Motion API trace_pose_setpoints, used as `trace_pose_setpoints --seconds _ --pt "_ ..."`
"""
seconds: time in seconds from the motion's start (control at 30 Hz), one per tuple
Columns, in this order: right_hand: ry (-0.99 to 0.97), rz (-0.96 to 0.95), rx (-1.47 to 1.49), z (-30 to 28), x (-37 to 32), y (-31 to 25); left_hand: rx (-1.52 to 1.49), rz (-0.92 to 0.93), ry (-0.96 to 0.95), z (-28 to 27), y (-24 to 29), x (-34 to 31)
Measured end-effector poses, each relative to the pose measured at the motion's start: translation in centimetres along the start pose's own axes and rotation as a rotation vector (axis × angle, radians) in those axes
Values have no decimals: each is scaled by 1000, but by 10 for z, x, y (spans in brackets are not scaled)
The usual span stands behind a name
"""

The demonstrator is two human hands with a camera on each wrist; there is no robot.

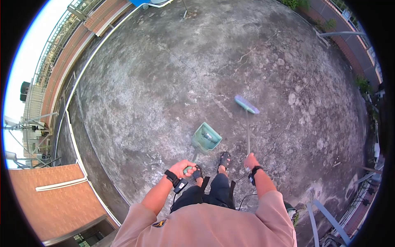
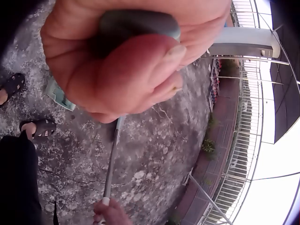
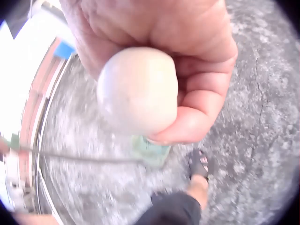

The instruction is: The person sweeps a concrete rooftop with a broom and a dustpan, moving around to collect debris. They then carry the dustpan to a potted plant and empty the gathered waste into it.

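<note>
A green dustpan (image 1: 207, 137) with some dark debris inside lies on the grey concrete floor, its scoop facing away from the feet. My left hand (image 1: 182, 168) grips the end of its handle; in the left wrist view the fingers of the left hand (image 2: 122, 65) curl round the grey-green grip. My right hand (image 1: 250, 161) holds the broom's stick, with the purple and green broom head (image 1: 247, 104) ahead and right of the dustpan, apart from it. In the right wrist view the right hand (image 3: 197, 70) is curled round the stick's pale rounded end (image 3: 138, 91).
Two feet in dark sandals (image 1: 224, 159) stand just behind the dustpan. A white pipe (image 1: 73, 91) runs along the left side by a brick wall. Metal supports (image 1: 329, 216) stand at the lower right, and plants (image 1: 363, 84) grow along the right edge. Cracked concrete floor spreads ahead.
</note>
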State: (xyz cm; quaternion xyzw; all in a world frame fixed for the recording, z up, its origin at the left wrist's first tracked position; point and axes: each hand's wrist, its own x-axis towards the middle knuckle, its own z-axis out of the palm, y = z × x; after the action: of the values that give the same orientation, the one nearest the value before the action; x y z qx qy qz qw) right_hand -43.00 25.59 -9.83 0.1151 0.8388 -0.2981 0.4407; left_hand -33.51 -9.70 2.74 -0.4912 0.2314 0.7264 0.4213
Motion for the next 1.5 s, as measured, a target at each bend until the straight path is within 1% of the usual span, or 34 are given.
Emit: trace_pose_setpoints --seconds 0.03,0.07,0.1,0.13,0.17,0.2,0.23,0.27,0.33,0.37,0.43,0.47,0.53,0.57,0.6,0.67,0.7,0.77,0.83,0.9,0.97,1.0,1.07,1.1,1.17,1.23,1.27,1.3,1.33,1.37,1.4,1.43,1.47,1.5 --pt "16 -88 -124 39 0 35 -9 7 1 -5 5 5" --pt "-112 -107 -129 72 -4 75 -21 13 1 -9 7 7" --pt "-119 -100 -267 68 -51 67 -22 11 -3 -13 11 7" --pt "-316 49 -196 64 -79 67 -22 12 -14 -15 16 6" --pt "-340 10 -277 64 -104 77 -20 7 -12 -18 20 6" --pt "-431 65 -283 63 -122 84 -19 0 -10 -21 23 6" --pt "-389 -30 -290 76 -129 112 -24 -23 -50 -25 27 7" --pt "-381 -34 -269 62 -147 106 -19 -25 -63 -27 32 6" --pt "-360 -167 -154 44 -170 103 -51 -41 -54 -32 38 4" --pt "-358 -164 -166 35 -177 95 -73 -55 -73 -36 40 4" --pt "-397 58 -51 22 -184 62 -50 -40 -65 -32 44 -3" --pt "-396 56 -60 21 -181 55 -18 -26 -50 -32 47 -7" --pt "-321 26 -50 19 -172 41 -26 -35 -87 -36 49 -6" --pt "-305 5 13 17 -167 33 -39 -24 -121 -38 50 -5" --pt "-301 2 12 14 -163 18 -50 -16 -153 -41 52 -7" --pt "-197 50 100 7 -155 -18 -18 -6 -168 -53 58 -8" --pt "-190 50 98 6 -145 -30 -36 -22 -185 -60 61 -9" --pt "-68 -30 33 2 -119 -58 -54 -66 -209 -70 74 -16" --pt "21 -42 80 -3 -100 -108 -68 -65 -228 -79 87 -23" --pt "-12 -13 233 2 -49 -124 -85 -77 -263 -89 102 -27" --pt "11 16 369 8 -15 -155 -65 -18 -237 -97 114 -35" --pt "-1 17 357 14 -4 -169 -74 1 -245 -104 121 -34" --pt "40 23 64 33 17 -200 -69 13 -211 -114 133 -34" --pt "71 -7 74 54 32 -193 -54 -3 -237 -119 138 -33" --pt "-38 65 -71 96 48 -180 -34 -8 -244 -126 147 -37" --pt "-85 25 -315 140 22 -158 -36 -22 -251 -134 152 -37" --pt "-131 48 -335 156 0 -148 -29 -33 -265 -136 156 -37" --pt "-144 21 -364 165 -32 -146 -12 -11 -250 -133 159 -43" --pt "-259 60 -336 165 -60 -151 -14 -14 -271 -134 162 -42" --pt "-373 100 -308 163 -81 -148 -6 2 -243 -135 163 -40" --pt "-345 -50 -460 168 -90 -124 1 20 -213 -135 164 -39" --pt "-478 72 -289 155 -111 -138 -13 0 -227 -135 168 -38" --pt "-470 77 -303 141 -131 -156 -20 3 -242 -135 169 -38" --pt "-413 95 -205 129 -150 -174 -36 9 -239 -135 170 -38"
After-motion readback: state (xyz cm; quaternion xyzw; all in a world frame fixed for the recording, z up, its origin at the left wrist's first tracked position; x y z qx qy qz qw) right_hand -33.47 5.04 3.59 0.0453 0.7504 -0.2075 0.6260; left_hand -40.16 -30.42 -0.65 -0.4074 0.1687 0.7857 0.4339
